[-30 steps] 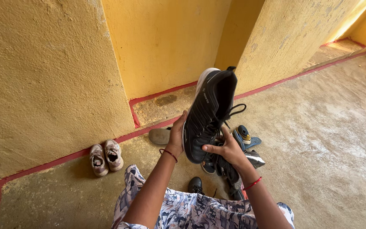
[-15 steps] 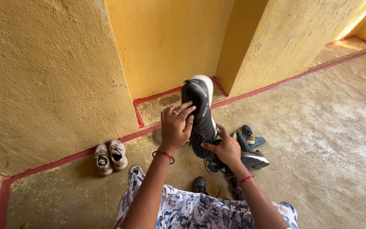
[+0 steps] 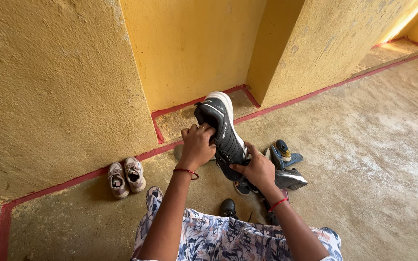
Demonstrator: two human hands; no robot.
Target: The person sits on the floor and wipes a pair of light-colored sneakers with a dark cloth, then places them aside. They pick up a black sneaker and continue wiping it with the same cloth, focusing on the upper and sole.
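Both hands hold one black lace-up sports shoe with a thick white sole, raised above the floor in front of the yellow wall. The left hand is closed over the shoe's upper edge, fingers curled on the black material. The right hand grips the lower end of the shoe, thumb laid across its side; a small white logo runs along that side. Each wrist carries a thin red band.

Beneath the right hand lies a heap of dark footwear, including what appears to be a blue sandal. A pair of small pale worn sneakers stands against the rough yellow plastered wall. A red painted strip edges the gritty concrete floor.
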